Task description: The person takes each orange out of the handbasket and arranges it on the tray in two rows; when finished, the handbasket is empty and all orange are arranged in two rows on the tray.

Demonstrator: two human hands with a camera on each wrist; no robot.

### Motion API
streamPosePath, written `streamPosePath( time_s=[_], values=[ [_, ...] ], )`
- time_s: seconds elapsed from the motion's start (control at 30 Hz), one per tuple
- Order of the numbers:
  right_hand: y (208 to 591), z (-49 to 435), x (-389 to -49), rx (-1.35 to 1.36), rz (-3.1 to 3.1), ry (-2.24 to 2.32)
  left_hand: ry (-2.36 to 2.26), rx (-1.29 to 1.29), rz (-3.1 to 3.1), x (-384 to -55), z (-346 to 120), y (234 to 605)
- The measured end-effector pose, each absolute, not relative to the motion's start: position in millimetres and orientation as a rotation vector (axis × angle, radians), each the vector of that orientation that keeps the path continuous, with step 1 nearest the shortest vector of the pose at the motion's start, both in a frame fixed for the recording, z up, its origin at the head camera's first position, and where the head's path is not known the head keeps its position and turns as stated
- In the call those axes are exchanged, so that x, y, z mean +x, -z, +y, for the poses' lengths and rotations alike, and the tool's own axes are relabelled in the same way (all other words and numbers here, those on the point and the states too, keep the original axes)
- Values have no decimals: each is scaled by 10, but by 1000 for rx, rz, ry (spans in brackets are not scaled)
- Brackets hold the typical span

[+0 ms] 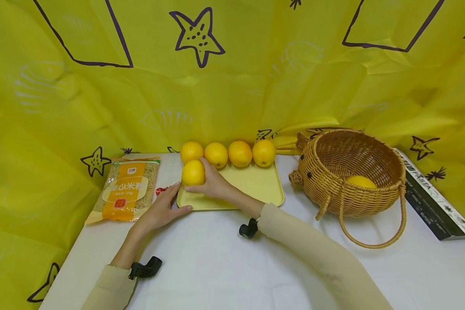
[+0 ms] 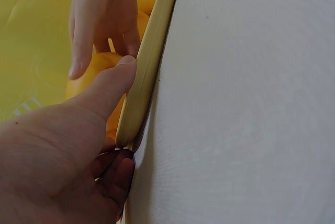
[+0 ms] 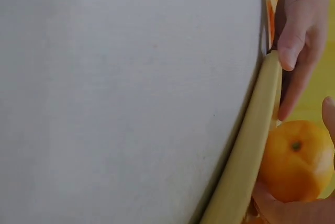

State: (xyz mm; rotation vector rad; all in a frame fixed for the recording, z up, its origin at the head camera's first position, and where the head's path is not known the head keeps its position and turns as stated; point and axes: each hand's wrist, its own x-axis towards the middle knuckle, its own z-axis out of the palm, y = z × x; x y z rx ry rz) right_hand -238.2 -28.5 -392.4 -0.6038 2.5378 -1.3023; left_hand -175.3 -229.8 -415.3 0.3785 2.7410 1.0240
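In the head view, a pale yellow tray (image 1: 252, 189) lies on the white table. Along its back edge several oranges (image 1: 240, 153) form a row. My right hand (image 1: 215, 183) holds another orange (image 1: 193, 173) from its right side, at the tray's left end, in front of the row. At the tray's front left corner is my left hand (image 1: 164, 209). The left wrist view shows its thumb (image 2: 112, 85) over the tray rim (image 2: 137, 96) and its other fingers curled beneath. The held orange's stem end (image 3: 296, 146) faces the camera in the right wrist view.
On the right stands a pig-shaped wicker basket (image 1: 321, 189) with a yellow-orange fruit (image 1: 361, 181) inside, its handle hanging forward. A black-and-white pasta box (image 1: 435, 202) lies beyond it. Left of the tray are a clear-and-orange food packet (image 1: 125, 189) and a small red item (image 1: 160, 190).
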Motion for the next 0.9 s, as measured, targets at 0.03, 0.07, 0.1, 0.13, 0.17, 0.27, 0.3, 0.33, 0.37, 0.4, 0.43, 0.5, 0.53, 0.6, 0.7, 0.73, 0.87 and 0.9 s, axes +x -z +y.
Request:
streamPosePath(
  time_s=[0.03, 0.07, 0.1, 0.13, 0.17, 0.27, 0.3, 0.33, 0.37, 0.4, 0.43, 0.5, 0.53, 0.6, 0.7, 0.73, 0.87, 0.9],
  values=[
    [3908, -258, -2372, -599, 2540, 1295, -1016, 376, 2745, -1757, -2299, 4152],
    [3895, -229, -2362, -596, 2540, 1288, -1009, 373, 2750, -1761, -2300, 4149],
    [3882, -195, -2348, -588, 2539, 1285, -1001, 369, 2755, -1764, -2301, 4147],
    [3871, -158, -2332, -584, 2539, 1283, -994, 369, 2762, -1766, -2298, 4146],
    [3860, -115, -2312, -585, 2540, 1282, -991, 369, 2766, -1768, -2294, 4146],
    [3825, 94, -2195, -576, 2512, 1328, -995, 392, 2757, -1774, -2261, 4158],
    [3808, 194, -2129, -579, 2495, 1357, -997, 401, 2750, -1775, -2247, 4164],
    [3780, 310, -2048, -580, 2470, 1390, -999, 407, 2745, -1776, -2234, 4170],
    [3748, 439, -1951, -585, 2440, 1428, -1001, 409, 2741, -1777, -2223, 4173],
    [3715, 580, -1842, -593, 2409, 1465, -1004, 406, 2737, -1776, -2214, 4173],
    [3674, 728, -1723, -600, 2385, 1497, -1009, 401, 2735, -1777, -2209, 4173],
    [3587, 1034, -1479, -630, 2387, 1534, -1019, 389, 2737, -1777, -2209, 4164],
    [3541, 1188, -1362, -644, 2400, 1553, -1018, 388, 2741, -1774, -2213, 4157],
    [3460, 1480, -1160, -679, 2458, 1581, -1013, 382, 2743, -1769, -2225, 4145],
    [3348, 1843, -951, -702, 2560, 1615, -986, 375, 2757, -1751, -2253, 4138],
    [3316, 1935, -904, -701, 2585, 1625, -971, 372, 2764, -1745, -2266, 4139],
    [3203, 2176, -798, -685, 2663, 1648, -960, 377, 2775, -1726, -2292, 4142],
    [3179, 2210, -787, -677, 2673, 1654, -960, 383, 2777, -1725, -2293, 4140]
  ],
)
